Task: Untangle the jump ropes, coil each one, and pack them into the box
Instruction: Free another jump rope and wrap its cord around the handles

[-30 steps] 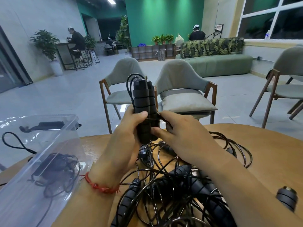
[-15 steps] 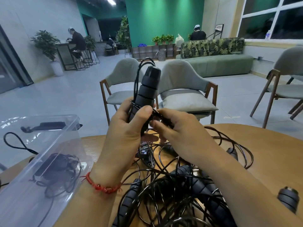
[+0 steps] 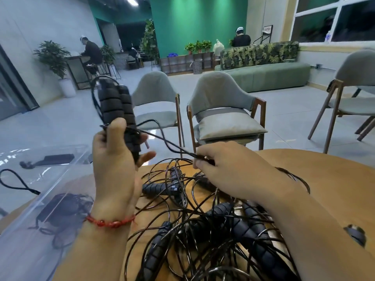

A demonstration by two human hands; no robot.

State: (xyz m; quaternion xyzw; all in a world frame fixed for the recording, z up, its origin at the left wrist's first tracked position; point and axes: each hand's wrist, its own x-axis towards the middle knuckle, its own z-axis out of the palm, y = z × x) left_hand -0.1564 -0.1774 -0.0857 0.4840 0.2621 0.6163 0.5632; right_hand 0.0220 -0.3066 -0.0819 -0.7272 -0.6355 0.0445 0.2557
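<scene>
Above table (image 3: 324,179), grips handles (image 3: 119,110) in left hand (image 3: 115,159), pinches cord (image 3: 166,142) in right hand (image 3: 229,169), hands apart; finds rope (image 3: 60,207) in box (image 3: 20,240), tangle (image 3: 203,230) seemingly left to coil.

One pair of handles (image 3: 118,114), black ribbed foam, stands side by side and nearly upright, tipped a little left, held in the left grip (image 3: 115,159) above the bench (image 3: 324,179). A thin black cord (image 3: 168,145) loops over their top and runs from their middle down to the right grip (image 3: 229,171), which pinches it. The other jump ropes (image 3: 203,230) lie on the bench in a loose tangle of glossy cords and ribbed handles. The clear plastic box (image 3: 30,250) sits at the left, with a bundled black rope (image 3: 60,207) inside.
</scene>
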